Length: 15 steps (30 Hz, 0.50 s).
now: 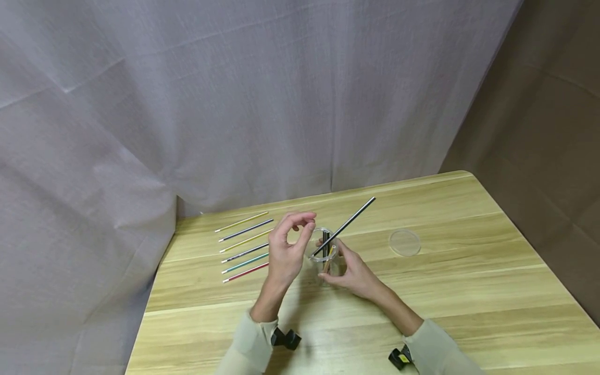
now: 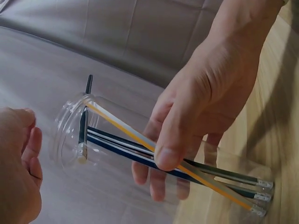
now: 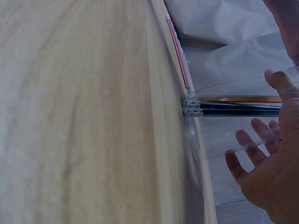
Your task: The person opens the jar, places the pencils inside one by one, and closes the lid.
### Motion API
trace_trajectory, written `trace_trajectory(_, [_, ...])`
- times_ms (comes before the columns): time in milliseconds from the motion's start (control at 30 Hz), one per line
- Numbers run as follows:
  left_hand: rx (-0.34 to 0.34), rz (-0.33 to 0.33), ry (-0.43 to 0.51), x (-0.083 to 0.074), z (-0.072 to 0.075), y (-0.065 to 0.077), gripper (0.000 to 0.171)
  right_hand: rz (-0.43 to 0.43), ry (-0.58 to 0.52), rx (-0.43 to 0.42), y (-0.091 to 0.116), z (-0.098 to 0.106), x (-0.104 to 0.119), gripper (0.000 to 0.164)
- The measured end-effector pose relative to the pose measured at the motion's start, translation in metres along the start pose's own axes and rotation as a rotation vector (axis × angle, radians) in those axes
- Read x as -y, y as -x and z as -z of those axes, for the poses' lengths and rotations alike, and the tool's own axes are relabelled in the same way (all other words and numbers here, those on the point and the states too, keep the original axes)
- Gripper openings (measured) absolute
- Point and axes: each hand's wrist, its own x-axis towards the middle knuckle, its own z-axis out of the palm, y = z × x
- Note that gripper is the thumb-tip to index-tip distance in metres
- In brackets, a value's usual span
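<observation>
My right hand (image 1: 353, 273) grips a clear jar (image 2: 110, 109), thumb on one side and fingers on the other. Inside the jar stand a yellow pencil (image 2: 122, 127) and several dark pencils, eraser ends down. Another dark pencil (image 1: 349, 224) leans steeply over the jar's mouth, its eraser end just within the rim and its other end jutting out to the far right. Just left of the rim is my left hand (image 1: 286, 252), fingers loosely bent, thumb near the index finger, nothing between them. The left wrist view shows this hand (image 2: 17, 163) apart from the leaning pencil.
Left of my left hand, several pencils lie in a spaced row, among them a yellow pencil (image 1: 241, 222) and a red pencil (image 1: 246, 272). A clear round lid (image 1: 405, 243) lies flat to the right on the wooden table (image 1: 469, 291). Grey curtain (image 1: 262, 104) hangs behind.
</observation>
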Motion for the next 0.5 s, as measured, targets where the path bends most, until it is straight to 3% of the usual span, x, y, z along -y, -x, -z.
trace_trajectory(267, [0.134, -0.016, -0.068, 0.0040, 0.0016, 0.0022, 0.015, -0.021, 0.047, -0.007, 0.0016, 0.0010, 0.0014, 0.094])
trace_trajectory(500, [0.208, -0.046, -0.161, 0.0035, -0.0012, -0.0016, 0.017, 0.009, 0.062, -0.019, 0.0014, 0.0010, -0.0006, 0.097])
